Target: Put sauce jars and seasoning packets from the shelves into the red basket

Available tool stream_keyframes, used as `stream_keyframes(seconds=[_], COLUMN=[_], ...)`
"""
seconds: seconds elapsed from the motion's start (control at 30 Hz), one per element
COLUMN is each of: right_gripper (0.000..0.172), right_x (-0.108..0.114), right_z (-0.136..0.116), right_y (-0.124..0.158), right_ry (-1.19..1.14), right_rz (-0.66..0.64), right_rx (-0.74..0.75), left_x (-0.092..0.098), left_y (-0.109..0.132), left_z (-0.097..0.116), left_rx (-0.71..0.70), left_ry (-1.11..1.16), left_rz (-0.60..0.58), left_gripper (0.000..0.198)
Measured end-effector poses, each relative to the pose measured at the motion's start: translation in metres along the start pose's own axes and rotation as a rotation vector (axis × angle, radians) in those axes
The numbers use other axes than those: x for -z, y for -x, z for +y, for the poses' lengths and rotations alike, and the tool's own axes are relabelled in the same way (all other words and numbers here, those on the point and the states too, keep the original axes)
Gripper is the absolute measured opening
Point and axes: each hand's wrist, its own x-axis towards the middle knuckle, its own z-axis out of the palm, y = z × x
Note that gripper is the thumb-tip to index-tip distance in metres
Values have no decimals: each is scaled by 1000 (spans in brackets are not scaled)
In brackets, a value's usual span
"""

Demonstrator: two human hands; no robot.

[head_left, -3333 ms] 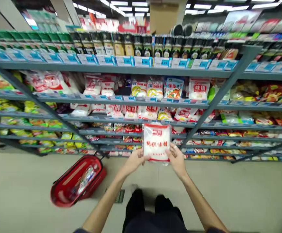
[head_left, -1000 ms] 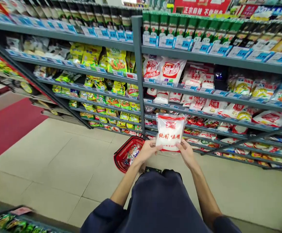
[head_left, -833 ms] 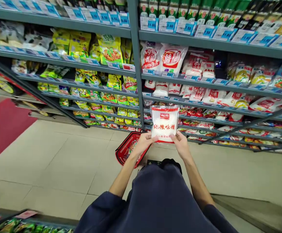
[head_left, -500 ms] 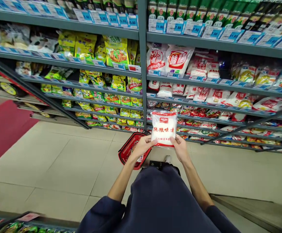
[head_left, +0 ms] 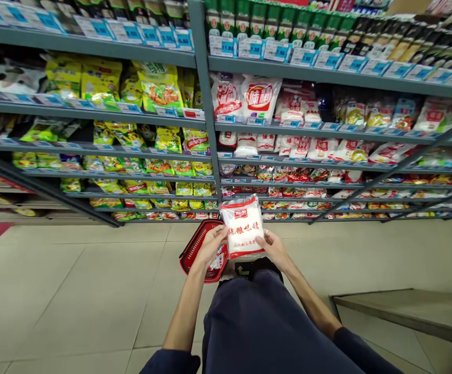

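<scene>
A white plastic bag of MSG with red print and red bands is held in front of my body, slightly tilted. My left hand pinches its left edge. At the lower right corner, my right hand grips it with the thumb on the front face. Below and behind my left hand, a red shopping basket stands on the floor. Packets lie inside it, partly covered by my left hand and forearm.
Shelves ahead carry yellow seasoning bags, white and red bags and green-capped bottles above price tags. A dark shelf post divides them. Tiled floor lies around me, with a low ledge at right.
The bag has tilted anticlockwise and moved a little left and lower in view, still in both hands. My view has shifted right along the shelves.
</scene>
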Motion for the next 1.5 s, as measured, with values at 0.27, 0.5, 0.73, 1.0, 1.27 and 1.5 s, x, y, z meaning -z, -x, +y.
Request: stream_keyframes(seconds=[0.27, 0.5, 0.73, 1.0, 1.27, 1.5], right_gripper=[48, 52, 52, 56, 44, 44], right_x=[11, 22, 34, 29, 54, 102], right_z=[5, 36, 46, 31, -21, -18], right_y=[10, 12, 15, 37, 69, 70], right_ry=[33, 30, 9, -112, -268, -235], right_rz=[-7, 46, 48, 112, 188, 190], right_rx=[32, 52, 96, 92, 194, 234], left_x=[-2, -16, -19, -45, -116, -145], left_y=[1, 4, 1, 13, 14, 40], left_z=[-11, -23, -26, -7, 6, -47], left_rx=[51, 2, -111, -234, -129, 61], left_ry=[-80, -120, -239, -567, -58, -167], left_rz=[92, 176, 169, 199, -37, -198], left_gripper=[52, 56, 53, 46, 44, 77])
